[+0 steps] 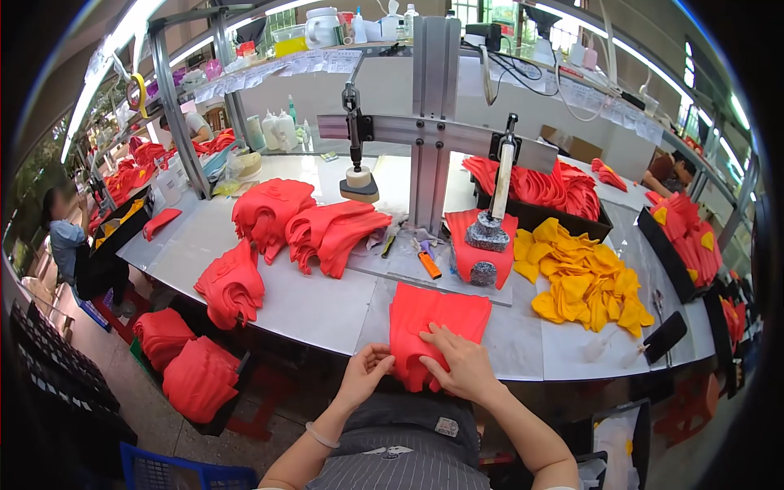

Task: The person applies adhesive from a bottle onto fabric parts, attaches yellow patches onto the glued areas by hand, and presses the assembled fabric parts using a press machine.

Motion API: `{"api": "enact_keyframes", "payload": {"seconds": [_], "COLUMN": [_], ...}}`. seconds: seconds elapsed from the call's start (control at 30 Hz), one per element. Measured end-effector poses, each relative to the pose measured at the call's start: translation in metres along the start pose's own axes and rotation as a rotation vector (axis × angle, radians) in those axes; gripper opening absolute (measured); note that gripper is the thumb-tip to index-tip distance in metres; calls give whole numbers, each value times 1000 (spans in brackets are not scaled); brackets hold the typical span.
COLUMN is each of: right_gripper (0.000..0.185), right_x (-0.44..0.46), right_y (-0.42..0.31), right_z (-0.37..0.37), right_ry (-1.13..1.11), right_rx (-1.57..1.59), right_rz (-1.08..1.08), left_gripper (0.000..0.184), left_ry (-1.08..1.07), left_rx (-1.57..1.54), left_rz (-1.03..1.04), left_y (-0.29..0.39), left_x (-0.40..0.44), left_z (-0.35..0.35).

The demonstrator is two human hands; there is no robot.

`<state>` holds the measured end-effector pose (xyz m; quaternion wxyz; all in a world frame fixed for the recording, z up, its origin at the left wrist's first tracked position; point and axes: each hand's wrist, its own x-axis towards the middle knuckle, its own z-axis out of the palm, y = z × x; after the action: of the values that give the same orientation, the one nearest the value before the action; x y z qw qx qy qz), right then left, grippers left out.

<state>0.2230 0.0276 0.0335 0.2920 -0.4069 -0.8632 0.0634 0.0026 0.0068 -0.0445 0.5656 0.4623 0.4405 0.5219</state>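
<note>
A stack of soft red sheet pieces (441, 314) lies at the table's front edge before me. My left hand (371, 369) has its fingers curled in a pinch at the left edge of the red pieces. Laid over the right part of them is my right hand (461, 359), its fingers stretched out and apart. Just behind, another red piece (474, 263) sits under a toggle clamp (494, 224) with a grey speckled pad. An orange-handled tool (429, 263) rests left of that clamp. A second clamp with a wedge-shaped pad (359, 188) hangs raised from the metal bar.
Yellow pieces (584, 278) are heaped on the right, near a black phone (665, 337). Red bundles (273, 216) lie left on the table. A black bin (588, 220) of red pieces stands behind. A metal post (433, 122) rises mid-table. Other people sit nearby.
</note>
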Motion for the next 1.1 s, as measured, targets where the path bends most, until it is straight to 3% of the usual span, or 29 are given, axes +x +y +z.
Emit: {"api": "enact_keyframes", "payload": {"seconds": [0.53,0.7,0.73,0.8,0.9,1.0,1.1], "right_gripper": [34,33,33,33,36,40,41], "right_x": [2,3,5,10,9,-6,-13], "right_y": [3,7,6,1,2,10,3], "right_z": [1,1,-5,-21,-24,-3,-15], "right_ry": [24,39,-3,-89,-104,28,-25], "right_rx": [5,83,141,255,306,62,80], "right_rz": [-3,15,107,287,289,-54,-39], "left_gripper": [16,29,33,43,56,56,54], "left_ry": [-146,-218,-257,-269,-310,-364,-459], "left_rx": [-67,-227,-290,-410,-522,-614,-453], "left_rz": [33,25,28,-61,-208,-322,-354], "left_y": [7,1,4,15,46,48,41], "left_x": [-8,-5,-4,-1,4,22,44], "left_z": [11,7,8,15,33,31,30]}}
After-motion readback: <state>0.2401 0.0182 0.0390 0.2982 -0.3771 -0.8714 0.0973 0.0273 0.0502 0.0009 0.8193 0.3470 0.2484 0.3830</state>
